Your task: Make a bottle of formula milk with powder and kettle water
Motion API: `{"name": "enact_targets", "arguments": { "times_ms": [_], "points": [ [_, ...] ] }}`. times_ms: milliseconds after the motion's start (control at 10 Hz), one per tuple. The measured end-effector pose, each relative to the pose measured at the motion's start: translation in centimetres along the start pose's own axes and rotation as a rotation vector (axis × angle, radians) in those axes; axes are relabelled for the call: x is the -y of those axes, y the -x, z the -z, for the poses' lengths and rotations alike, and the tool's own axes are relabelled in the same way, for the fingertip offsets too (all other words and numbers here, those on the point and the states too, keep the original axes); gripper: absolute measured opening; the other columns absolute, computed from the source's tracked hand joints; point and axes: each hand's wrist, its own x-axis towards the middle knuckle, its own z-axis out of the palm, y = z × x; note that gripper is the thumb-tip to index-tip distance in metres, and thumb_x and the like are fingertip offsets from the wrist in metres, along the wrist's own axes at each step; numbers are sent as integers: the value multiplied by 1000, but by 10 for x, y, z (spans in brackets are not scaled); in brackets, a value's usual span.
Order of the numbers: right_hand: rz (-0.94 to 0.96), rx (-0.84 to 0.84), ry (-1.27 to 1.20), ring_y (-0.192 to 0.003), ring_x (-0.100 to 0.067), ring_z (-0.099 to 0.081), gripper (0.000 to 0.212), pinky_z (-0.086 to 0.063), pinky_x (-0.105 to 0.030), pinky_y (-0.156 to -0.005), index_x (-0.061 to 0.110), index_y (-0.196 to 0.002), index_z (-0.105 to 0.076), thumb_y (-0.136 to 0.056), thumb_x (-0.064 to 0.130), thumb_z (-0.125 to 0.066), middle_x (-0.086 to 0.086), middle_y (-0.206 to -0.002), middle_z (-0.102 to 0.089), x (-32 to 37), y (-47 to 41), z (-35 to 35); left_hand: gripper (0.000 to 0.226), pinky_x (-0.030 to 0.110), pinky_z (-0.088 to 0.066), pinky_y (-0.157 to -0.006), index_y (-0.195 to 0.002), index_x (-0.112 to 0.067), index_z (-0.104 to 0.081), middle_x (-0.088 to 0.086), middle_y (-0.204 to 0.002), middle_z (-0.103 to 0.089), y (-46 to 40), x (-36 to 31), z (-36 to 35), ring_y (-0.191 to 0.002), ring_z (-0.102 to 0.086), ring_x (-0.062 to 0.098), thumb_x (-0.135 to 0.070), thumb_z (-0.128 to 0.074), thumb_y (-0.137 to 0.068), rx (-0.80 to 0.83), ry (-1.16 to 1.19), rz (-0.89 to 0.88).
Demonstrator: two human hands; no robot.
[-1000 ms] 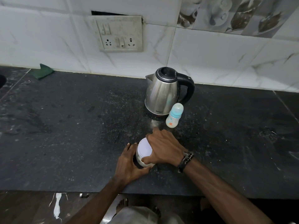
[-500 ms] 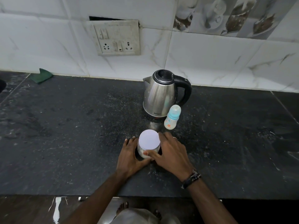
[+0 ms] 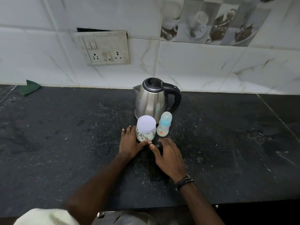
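Here the powder jar (image 3: 146,129) stands upright, the left hand (image 3: 130,144) cupping its side with fingers loosely spread; the right hand (image 3: 168,154) lies open just beside.

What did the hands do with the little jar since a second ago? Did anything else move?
The jar was pushed away from the person, and now stands right beside the baby bottle, in front of the kettle. The right hand came off its lid and side and now lies open near it. The left hand keeps touching the jar's side. The kettle, bottle and green cloth stayed put.
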Motion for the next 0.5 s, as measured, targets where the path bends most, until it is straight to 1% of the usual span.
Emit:
{"name": "enact_targets", "arguments": {
  "times_ms": [100, 200, 300, 400, 500],
  "points": [
    [-29, -2, -21, -109, -24, -57, 47, -50, -38, -88, 12, -122, -59, -95, 49, -51, -6, -122, -57, 0, -3, -4, 96, 49, -18, -121, -138, -12, -44, 8, -139, -54, -2, -3, 1, -134, -44, 25, -72, -68, -66, 21, 6, 16],
    [-27, -13, -18, -108, -25, -57, 45, -51, -39, -88, 10, -121, -59, -96, 47, -53, -7, -121, -56, -1, -6, -11, 96, 49, -18, -121, -139, -12, -42, 9, -141, -52, -3, 0, -1, -135, -43, 25, -72, -67, -68, 21, -2, 7],
    [-15, -68, -16, -103, -28, -58, 40, -51, -43, -85, 8, -114, -62, -95, 42, -55, -9, -116, -58, -1, -7, -17, 96, 49, -21, -120, -140, -11, -41, 10, -141, -51, -3, -1, 1, -135, -43, 26, -72, -64, -69, 40, -6, 1],
    [-16, -212, 7, -109, -35, -55, 41, -49, -49, -89, 3, -120, -58, -93, 33, -58, -17, -123, -56, -6, -9, -28, 111, 46, -20, -122, -150, -7, -22, 15, -156, -30, -1, 2, -2, -146, -26, 30, -77, -58, -72, 27, 31, -9],
    [-36, -261, 93, -128, -41, -43, 61, -41, -53, -101, 0, -137, -44, -91, 38, -54, -26, -142, -43, -12, -17, -36, 115, 41, -3, -124, -154, -4, 4, 16, -163, 9, 8, 5, -3, -152, 9, 26, -84, -33, -80, -1, -21, -46]
  ]
}}
